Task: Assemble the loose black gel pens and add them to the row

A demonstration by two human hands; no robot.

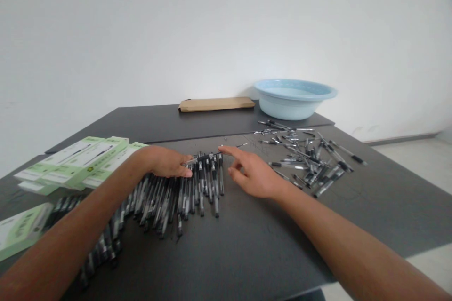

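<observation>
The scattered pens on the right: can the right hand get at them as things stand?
Probably yes: the scattered pens lie just beyond the right hand, and nothing seems to stand between. Its index finger, though, is at the pen in the left hand.

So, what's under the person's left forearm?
Black-and-clear pens show on both sides of the left forearm, and green-and-white boxes along its far side. Whatever lies directly beneath is covered by the arm, so it cannot be seen.
</observation>
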